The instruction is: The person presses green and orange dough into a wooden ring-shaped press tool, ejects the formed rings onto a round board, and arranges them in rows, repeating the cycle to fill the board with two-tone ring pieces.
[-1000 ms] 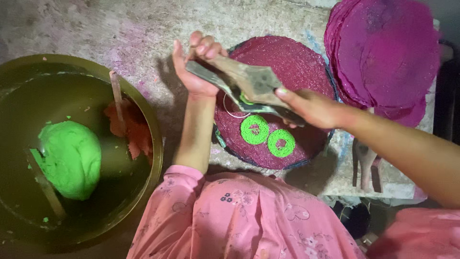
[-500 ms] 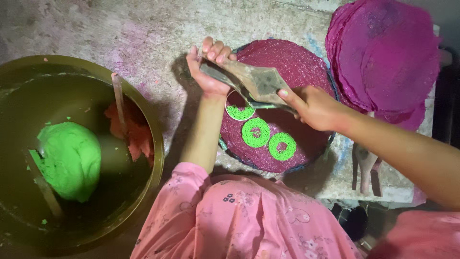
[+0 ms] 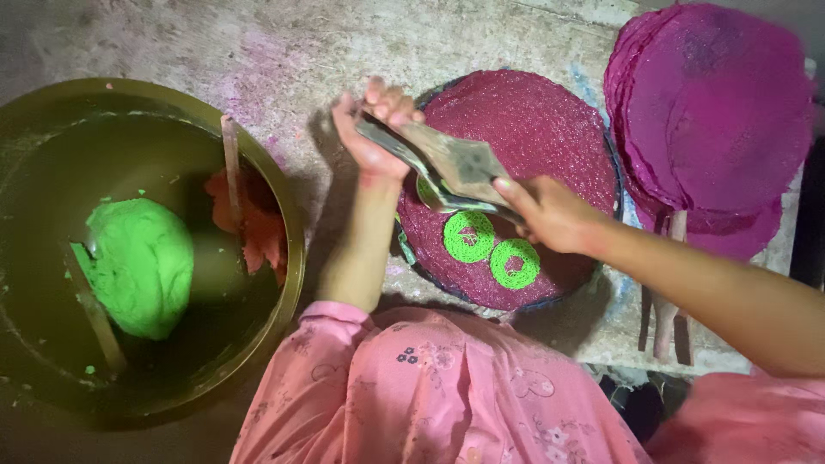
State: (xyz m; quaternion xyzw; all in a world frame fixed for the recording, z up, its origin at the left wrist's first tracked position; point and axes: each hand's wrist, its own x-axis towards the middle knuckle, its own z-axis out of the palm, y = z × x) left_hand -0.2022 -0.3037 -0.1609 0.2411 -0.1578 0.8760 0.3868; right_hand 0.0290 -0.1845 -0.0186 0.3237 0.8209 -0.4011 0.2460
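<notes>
Plenty of green dough left in bowl. Left hand closed round one press handle, right hand gripping the other, above mat. Two green rings laid; most of mat bare.

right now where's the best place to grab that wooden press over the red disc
Probably by its two ends, as both hands do. The wooden press lies slanted across the red disc: the left hand holds the upper-left end from that side, the right hand the lower-right end. That keeps fingers off the green rings.
</notes>
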